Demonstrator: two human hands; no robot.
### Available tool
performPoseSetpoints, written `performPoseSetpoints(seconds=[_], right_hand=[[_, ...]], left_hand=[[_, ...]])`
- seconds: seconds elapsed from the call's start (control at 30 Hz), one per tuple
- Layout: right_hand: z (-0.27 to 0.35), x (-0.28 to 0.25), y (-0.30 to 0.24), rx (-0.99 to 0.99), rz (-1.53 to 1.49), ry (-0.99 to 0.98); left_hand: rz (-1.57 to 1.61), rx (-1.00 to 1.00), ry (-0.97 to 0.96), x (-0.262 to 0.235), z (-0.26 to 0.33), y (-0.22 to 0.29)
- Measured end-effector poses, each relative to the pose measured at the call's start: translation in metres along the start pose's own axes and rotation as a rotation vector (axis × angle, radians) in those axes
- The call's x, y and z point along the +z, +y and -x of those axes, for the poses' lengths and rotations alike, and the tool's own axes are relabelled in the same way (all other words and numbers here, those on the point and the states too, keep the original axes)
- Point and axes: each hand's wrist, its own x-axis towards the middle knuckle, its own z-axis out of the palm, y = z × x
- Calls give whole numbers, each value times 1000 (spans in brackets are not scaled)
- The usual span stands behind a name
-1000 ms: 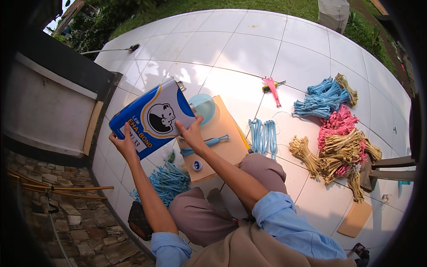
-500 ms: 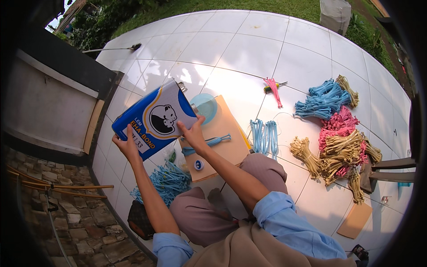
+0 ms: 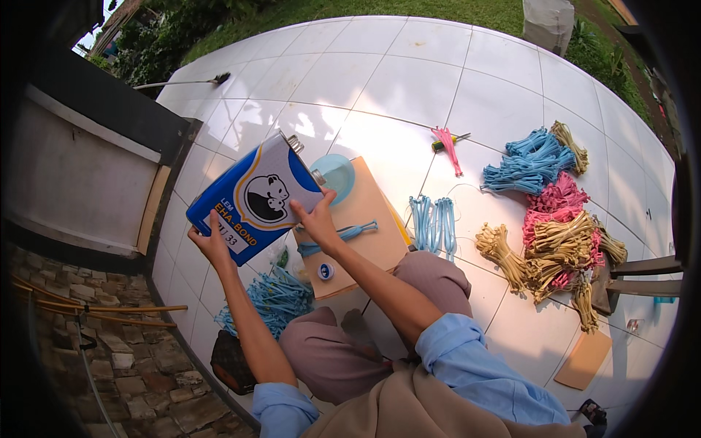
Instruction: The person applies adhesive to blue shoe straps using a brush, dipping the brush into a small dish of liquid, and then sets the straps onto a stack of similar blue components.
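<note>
Both hands hold up a blue and silver glue can point(image 3: 257, 197) with a panda picture, tilted above the tiles. My left hand point(image 3: 214, 241) grips its lower left end, and my right hand point(image 3: 318, 217) is wrapped round its right end near a metal spout. Below lies a brown board point(image 3: 369, 255) bearing a bundle of blue straps point(image 3: 343, 237) and a small round blue-and-white lid point(image 3: 326, 271). A pale blue plastic dish point(image 3: 337, 177) sits at the board's far left corner, partly behind the can. Beneath my left forearm spreads a heap of blue straps point(image 3: 274, 299).
Two blue strap bundles point(image 3: 433, 224) lie right of the board. Farther right are piled blue point(image 3: 529, 160), pink point(image 3: 556, 203) and tan bundles point(image 3: 562, 248). A screwdriver point(image 3: 453, 142) lies under pink straps. A wall point(image 3: 95, 168) stands left; a chair leg point(image 3: 646, 269) is at right.
The can and both hands have hardly moved; the can is tipped very slightly differently. Everything on the floor stays where it was.
</note>
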Motion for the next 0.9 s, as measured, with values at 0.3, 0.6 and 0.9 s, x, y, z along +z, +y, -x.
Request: performPoseSetpoints(seconds=[0.3,0.6,0.9], right_hand=[[-5,0,13,-91,213,-12],[7,6,-3,-167,497,-48],[15,15,-22,-178,569,-85]], left_hand=[[225,-77,21,-5,19,-30],[373,-199,42,-16,22,-77],[404,-331,81,-18,31,-86]])
